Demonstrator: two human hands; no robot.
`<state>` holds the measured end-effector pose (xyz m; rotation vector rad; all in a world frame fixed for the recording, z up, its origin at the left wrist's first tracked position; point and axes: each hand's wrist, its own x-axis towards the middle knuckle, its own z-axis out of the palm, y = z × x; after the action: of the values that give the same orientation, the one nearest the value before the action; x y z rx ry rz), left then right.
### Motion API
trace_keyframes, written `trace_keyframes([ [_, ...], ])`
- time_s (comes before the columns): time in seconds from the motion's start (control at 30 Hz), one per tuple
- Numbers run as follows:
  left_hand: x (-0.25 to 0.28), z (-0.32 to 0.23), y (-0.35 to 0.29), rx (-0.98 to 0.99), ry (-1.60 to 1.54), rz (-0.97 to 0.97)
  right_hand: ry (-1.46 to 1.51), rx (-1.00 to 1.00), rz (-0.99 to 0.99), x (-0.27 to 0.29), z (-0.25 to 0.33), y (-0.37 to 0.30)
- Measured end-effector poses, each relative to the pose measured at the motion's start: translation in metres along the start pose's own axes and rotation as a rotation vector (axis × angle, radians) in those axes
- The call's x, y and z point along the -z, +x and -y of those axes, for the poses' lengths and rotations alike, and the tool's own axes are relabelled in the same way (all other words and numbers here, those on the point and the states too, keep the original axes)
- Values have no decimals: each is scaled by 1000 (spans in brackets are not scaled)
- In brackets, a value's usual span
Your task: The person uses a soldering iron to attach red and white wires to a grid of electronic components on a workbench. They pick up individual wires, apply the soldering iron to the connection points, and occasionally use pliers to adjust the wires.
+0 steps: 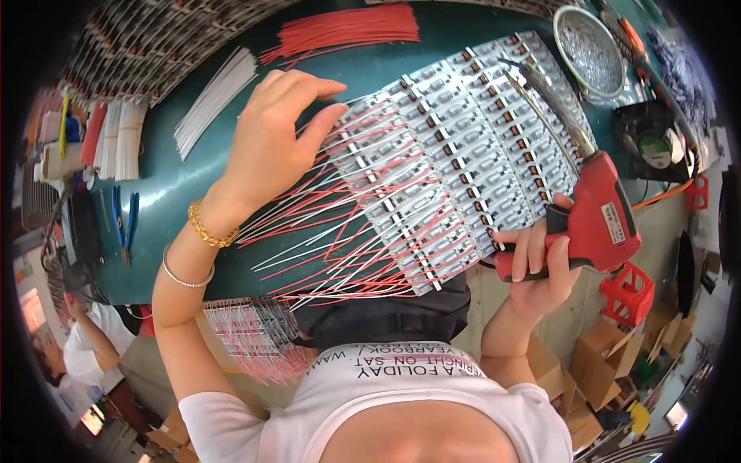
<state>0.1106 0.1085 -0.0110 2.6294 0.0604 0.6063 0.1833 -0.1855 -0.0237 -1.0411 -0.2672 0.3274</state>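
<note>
Biggest thing on my feed is the green counter [162,201], running out beyond both hands. On it there's a sheet of silver modules [478,147] lying between my two hands, strips slanting from the left fingertips back toward the body and rightward. My left hand [282,127] is the nearer one to the wired edge, just beside its far corner: thumb and forefinger a bit apart, nothing I can see between them. My right hand [540,266] is at the sheet's near-right edge, wrapped around the grip of a red gun-shaped tool [606,216], nozzle reaching over the modules. Room-wise, bare counter left of the left wrist is my roomiest bit; a metal bowl [557,35] crowds the area beyond the right hand. Smallest stuff: loose red and white wires [316,224] fanning under the left wrist.
</note>
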Motion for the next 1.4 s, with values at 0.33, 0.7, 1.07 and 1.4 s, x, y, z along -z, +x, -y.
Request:
trace_keyframes([
  [0.33, 14, 30, 17, -36, 526, -134, 4, 35, -40, 2, -5, -3],
  [0.7, 56, 86, -20, 229, 591, 53, 2, 46, -4, -3, -8, -1],
  [1.07, 62, 67, -28, 95, 497, -218, 27, 54, 71, 6, -7, 1],
  [1.4, 17, -91, -41, 310, -326, -167, 189, -25, 46, 18, 3, -7],
])
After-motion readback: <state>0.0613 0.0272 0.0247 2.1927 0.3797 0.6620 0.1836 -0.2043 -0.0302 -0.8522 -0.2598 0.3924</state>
